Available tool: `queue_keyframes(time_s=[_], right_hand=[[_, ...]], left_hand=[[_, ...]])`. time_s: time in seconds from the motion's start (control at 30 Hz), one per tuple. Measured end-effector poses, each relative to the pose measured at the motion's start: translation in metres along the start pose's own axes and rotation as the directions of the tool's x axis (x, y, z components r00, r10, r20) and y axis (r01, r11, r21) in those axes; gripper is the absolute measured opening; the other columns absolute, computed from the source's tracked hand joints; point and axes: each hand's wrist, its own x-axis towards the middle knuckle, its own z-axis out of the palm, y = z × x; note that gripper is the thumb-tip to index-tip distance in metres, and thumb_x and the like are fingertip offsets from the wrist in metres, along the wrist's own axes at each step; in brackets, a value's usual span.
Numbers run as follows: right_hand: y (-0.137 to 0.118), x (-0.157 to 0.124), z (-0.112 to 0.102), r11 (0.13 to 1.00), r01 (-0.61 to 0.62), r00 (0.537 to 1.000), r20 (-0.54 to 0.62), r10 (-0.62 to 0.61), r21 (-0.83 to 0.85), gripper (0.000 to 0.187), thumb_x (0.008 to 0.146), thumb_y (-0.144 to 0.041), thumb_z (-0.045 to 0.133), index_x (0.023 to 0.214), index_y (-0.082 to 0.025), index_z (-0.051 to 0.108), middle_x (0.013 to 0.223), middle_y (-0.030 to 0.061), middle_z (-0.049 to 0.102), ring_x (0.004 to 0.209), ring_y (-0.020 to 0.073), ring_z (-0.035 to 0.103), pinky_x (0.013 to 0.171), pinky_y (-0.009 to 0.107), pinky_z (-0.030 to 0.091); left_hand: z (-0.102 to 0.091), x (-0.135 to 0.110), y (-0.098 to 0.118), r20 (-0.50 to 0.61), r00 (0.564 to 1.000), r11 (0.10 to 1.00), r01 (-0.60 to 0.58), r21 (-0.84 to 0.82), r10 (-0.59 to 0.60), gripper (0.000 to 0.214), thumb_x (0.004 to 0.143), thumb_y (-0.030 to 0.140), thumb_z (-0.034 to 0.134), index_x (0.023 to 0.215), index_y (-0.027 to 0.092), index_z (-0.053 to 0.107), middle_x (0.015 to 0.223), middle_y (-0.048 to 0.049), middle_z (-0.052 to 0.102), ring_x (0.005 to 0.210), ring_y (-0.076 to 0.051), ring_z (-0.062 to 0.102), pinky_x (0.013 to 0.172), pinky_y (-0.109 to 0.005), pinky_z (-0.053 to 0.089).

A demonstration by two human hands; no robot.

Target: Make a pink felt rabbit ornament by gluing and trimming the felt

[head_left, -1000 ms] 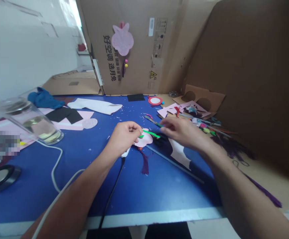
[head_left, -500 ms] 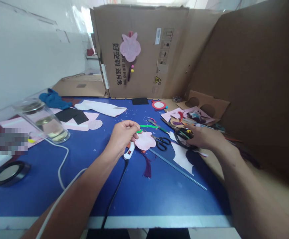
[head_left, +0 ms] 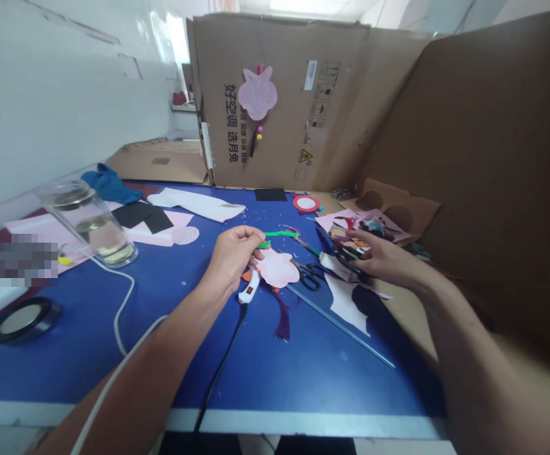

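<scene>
My left hand (head_left: 237, 256) pinches a bright green strip (head_left: 282, 234) between thumb and fingers, its free end sticking out to the right. Just under these fingers is a pink scalloped paper cutout (head_left: 279, 268), with an orange bead and a purple tassel (head_left: 282, 319) at its lower edge. A white glue gun (head_left: 250, 287) with a red switch lies beside the cutout. My right hand (head_left: 374, 256) has its fingers closed around the dark handles of large scissors (head_left: 327, 239), over the cluttered right side. Smaller black-handled scissors (head_left: 310, 277) lie between the hands.
A thin bluish stick (head_left: 346, 328) and white paper scraps (head_left: 348, 306) lie at right. Black tape (head_left: 23, 319), a glass jar (head_left: 97, 224) and a white cable (head_left: 126, 297) are at left. Cardboard walls (head_left: 284, 95) stand behind and right; a pink cutout (head_left: 258, 95) hangs there.
My right hand has closed on the large scissors and shifted them slightly, showing more of the white scrap beneath. My left hand still pinches the green strip. The whole view has shifted a little.
</scene>
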Motion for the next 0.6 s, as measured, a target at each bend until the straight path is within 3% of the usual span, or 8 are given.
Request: queue_keyframes(time_s=[0.1, 0.17, 0.3, 0.4, 0.6], right_hand=[[-0.017, -0.003, -0.003, 0.973, -0.131, 0.983, 0.149, 0.103, 0.190, 0.094, 0.077, -0.047, 0.082, 0.160, -0.015, 0.051, 0.106, 0.0136, 0.079, 0.075, 0.0257, 0.071, 0.064, 0.035, 0.055], [-0.028, -0.005, 0.000, 0.936, -0.188, 0.976, 0.166, 0.143, 0.297, 0.105, 0.070, -0.053, 0.089, 0.160, -0.017, 0.049, 0.104, 0.0125, 0.079, 0.076, 0.0262, 0.071, 0.061, 0.034, 0.054], [-0.049, -0.008, 0.009, 0.905, -0.183, 0.983, 0.078, 0.166, 0.384, 0.077, 0.071, -0.052, 0.088, 0.137, -0.018, 0.065, 0.096, 0.0095, 0.077, 0.076, 0.0259, 0.070, 0.061, 0.033, 0.051], [-0.063, -0.015, 0.014, 0.917, -0.040, 0.997, 0.072, 0.013, 0.397, 0.053, 0.080, -0.043, 0.078, 0.127, -0.021, 0.064, 0.092, 0.0061, 0.074, 0.073, 0.0226, 0.065, 0.060, 0.032, 0.048], [-0.084, -0.030, 0.029, 0.897, 0.055, 0.976, 0.167, -0.142, 0.439, 0.058, 0.078, -0.039, 0.076, 0.129, -0.026, 0.052, 0.100, 0.0052, 0.071, 0.084, 0.0243, 0.067, 0.072, 0.035, 0.054]], left_hand=[[-0.002, 0.002, -0.002, -0.012, 1.000, 0.999, -0.005, -0.040, 0.004, 0.007, 0.082, 0.017, 0.074, 0.076, 0.019, 0.071, 0.069, -0.0030, 0.073, 0.052, -0.010, 0.061, 0.045, -0.019, 0.042], [-0.002, 0.004, -0.003, -0.018, 1.000, 0.998, -0.008, -0.068, 0.006, 0.006, 0.083, 0.017, 0.073, 0.077, 0.018, 0.071, 0.072, -0.0034, 0.075, 0.051, -0.009, 0.061, 0.045, -0.019, 0.041], [-0.003, 0.004, -0.001, -0.032, 0.999, 0.992, 0.004, -0.122, -0.008, 0.008, 0.086, 0.016, 0.071, 0.078, 0.018, 0.071, 0.077, -0.0054, 0.077, 0.051, -0.008, 0.061, 0.045, -0.019, 0.040], [-0.003, 0.002, 0.003, -0.052, 0.998, 0.985, 0.026, -0.170, -0.035, 0.009, 0.087, 0.016, 0.070, 0.078, 0.018, 0.070, 0.078, -0.0056, 0.078, 0.051, -0.008, 0.060, 0.046, -0.019, 0.040], [-0.006, 0.002, 0.008, -0.102, 0.992, 0.948, 0.042, -0.316, -0.078, 0.009, 0.089, 0.014, 0.069, 0.080, 0.017, 0.069, 0.084, -0.0058, 0.079, 0.052, -0.008, 0.060, 0.047, -0.020, 0.040]])
